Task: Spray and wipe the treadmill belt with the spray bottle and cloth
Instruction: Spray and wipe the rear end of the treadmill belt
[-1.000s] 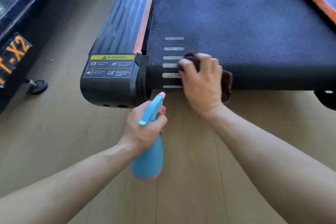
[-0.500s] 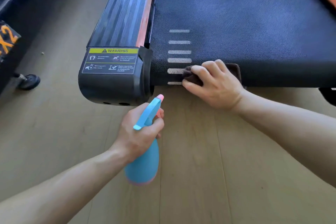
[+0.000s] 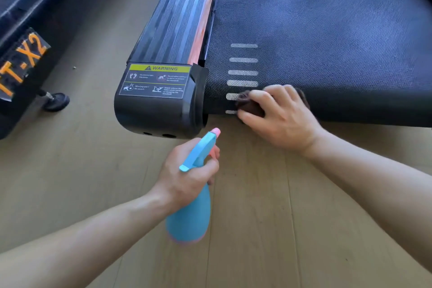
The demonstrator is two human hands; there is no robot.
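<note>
Right hand (image 3: 280, 119) curls its fingers over a dark brown cloth (image 3: 249, 103), pressing it against the rounded rear edge of the treadmill belt (image 3: 327, 30), just beside the white stripes (image 3: 243, 72). Left hand (image 3: 187, 177) grips the neck of a blue spray bottle (image 3: 190, 217) above the wooden floor (image 3: 268, 241), its pink nozzle pointing toward the black end cap (image 3: 159, 114), which bears a yellow warning label (image 3: 161, 79). Another dark machine (image 3: 21, 63) stands at far left.

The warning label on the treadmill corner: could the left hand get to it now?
Probably yes: the left hand sits just short of the warning label with nothing between, though it grips the spray bottle.
</note>
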